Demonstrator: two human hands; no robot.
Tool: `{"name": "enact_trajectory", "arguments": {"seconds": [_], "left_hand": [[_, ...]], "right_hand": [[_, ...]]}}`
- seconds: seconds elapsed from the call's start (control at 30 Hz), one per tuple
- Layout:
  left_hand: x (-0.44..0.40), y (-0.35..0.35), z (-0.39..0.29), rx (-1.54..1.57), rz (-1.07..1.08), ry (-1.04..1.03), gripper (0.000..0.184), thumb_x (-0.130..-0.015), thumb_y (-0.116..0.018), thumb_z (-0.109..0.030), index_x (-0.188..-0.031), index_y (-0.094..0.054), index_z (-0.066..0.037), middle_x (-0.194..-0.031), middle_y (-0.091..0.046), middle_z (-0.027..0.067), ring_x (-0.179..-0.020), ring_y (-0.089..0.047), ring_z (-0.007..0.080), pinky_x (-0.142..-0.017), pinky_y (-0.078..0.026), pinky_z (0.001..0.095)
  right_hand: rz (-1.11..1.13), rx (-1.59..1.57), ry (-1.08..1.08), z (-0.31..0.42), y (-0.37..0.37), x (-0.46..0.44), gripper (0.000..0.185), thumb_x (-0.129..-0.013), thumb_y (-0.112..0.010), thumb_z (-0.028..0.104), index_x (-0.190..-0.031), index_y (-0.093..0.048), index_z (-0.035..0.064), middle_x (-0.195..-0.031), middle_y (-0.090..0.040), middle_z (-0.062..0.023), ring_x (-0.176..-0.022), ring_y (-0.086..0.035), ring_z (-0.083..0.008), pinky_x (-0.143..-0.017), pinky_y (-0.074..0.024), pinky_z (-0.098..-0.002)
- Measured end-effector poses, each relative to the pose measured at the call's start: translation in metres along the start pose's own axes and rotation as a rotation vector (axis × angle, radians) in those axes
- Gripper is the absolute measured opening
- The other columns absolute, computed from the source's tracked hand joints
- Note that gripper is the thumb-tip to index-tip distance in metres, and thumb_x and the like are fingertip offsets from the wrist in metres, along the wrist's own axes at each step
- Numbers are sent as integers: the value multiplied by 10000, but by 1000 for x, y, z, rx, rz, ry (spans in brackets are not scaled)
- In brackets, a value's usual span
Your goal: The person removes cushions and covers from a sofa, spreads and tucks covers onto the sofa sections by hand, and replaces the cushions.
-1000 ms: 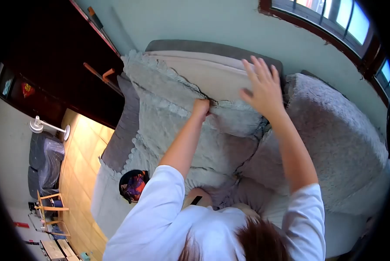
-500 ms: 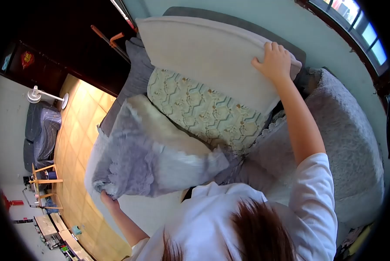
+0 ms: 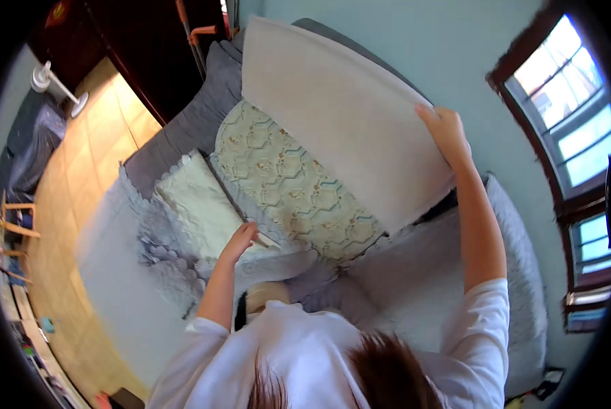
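My right hand [image 3: 446, 135] grips the right end of a broad pale fabric panel [image 3: 333, 102], thumb in front and fingers hidden behind. The panel leans along the sofa back, over the upper part of a cushion [image 3: 271, 163] with a hexagon pattern. My left hand [image 3: 241, 242], fingers stretched out, is over a cream fabric underside [image 3: 196, 198], close to the patterned cushion's lower edge. Around that underside lies a bunched grey plush cover [image 3: 162, 252] with a scalloped edge. Nothing shows in the left hand.
Grey plush covers the sofa section [image 3: 421, 286] at my right. A barred window [image 3: 564, 88] is in the right wall. Tiled floor [image 3: 67, 225] runs along the left, with a white stand fan [image 3: 60, 85] and a wooden stool [image 3: 16, 225]. Orange-handled poles [image 3: 198, 34] stand behind the sofa.
My left hand has let go of the plush cover's corner and moved up and right. The cover now lies folded back, cream underside up. My right hand still holds the panel; the view has turned.
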State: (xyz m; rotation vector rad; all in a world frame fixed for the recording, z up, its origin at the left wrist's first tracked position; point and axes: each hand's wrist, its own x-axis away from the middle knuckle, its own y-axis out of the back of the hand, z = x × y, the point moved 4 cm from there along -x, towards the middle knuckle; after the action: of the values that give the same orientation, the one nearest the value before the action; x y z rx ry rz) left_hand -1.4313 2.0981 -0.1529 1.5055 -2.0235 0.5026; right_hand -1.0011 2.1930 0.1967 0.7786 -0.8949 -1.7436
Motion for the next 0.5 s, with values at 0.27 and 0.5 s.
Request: {"name": "enact_trajectory", "arguments": {"seconds": [0.27,0.5], "left_hand": [[-43,-150,-105,595,475,-33,779,-793,-448,-621,-1328,-242,-93,-1296,-380,125,-1138,-434,251,-914,-367,444],[-109,-190,-114,648,349,37,736,-798,-486,-580,-1316,-246,-115,-1289,-381,120,-1137,-440,288,-917,-376,475]], "right_hand": [[-168,96,37,-61,34,-31,330,-801,-594,349,-729,-644,30,-521,-521,-61,-494,-496,-151,-494,-390,-304],[-309,470,256,-104,-37,-9,328,-880,-407,218,-1192,-497,169,-959,-565,-151,-852,-559,-309,-754,-431,-400]]}}
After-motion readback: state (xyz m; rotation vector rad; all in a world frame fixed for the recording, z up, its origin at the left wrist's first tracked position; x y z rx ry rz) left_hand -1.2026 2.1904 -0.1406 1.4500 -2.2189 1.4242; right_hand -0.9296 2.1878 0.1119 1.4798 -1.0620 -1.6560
